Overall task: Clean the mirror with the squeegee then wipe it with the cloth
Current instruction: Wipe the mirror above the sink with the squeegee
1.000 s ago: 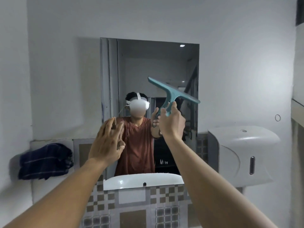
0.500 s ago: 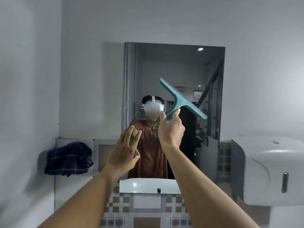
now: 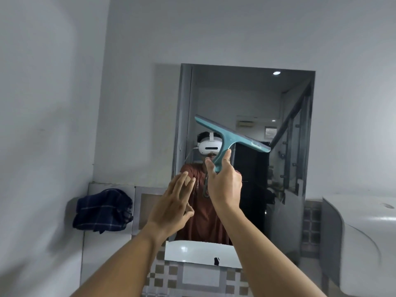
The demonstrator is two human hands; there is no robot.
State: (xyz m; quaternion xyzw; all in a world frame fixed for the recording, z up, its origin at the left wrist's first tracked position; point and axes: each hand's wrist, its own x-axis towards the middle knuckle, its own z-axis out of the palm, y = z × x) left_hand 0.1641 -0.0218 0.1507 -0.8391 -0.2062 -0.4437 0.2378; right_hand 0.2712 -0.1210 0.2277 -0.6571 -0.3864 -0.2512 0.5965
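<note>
Right hand (image 3: 225, 185): gripping the handle of a teal squeegee (image 3: 230, 139), blade tilted down to the right, held before the mirror (image 3: 295, 168). Left hand (image 3: 173, 206): empty, fingers extended, beside the right. Dark checked cloth (image 3: 102, 209): bunched on the ledge (image 3: 111, 186), left of the mirror.

Illumination is dim, even and cool, with soft shadows only. A round ceiling lamp (image 3: 276, 73) reflects as a bright spot in the mirror (image 3: 246, 99), well above the fingers (image 3: 227, 156) on the squeegee (image 3: 232, 137). Glare marks the white dispenser (image 3: 368, 228) far right of them. The wall (image 3: 42, 125) left of the fingers appears smeared, possibly motion blur. Straight edges bow toward the frame borders.
</note>
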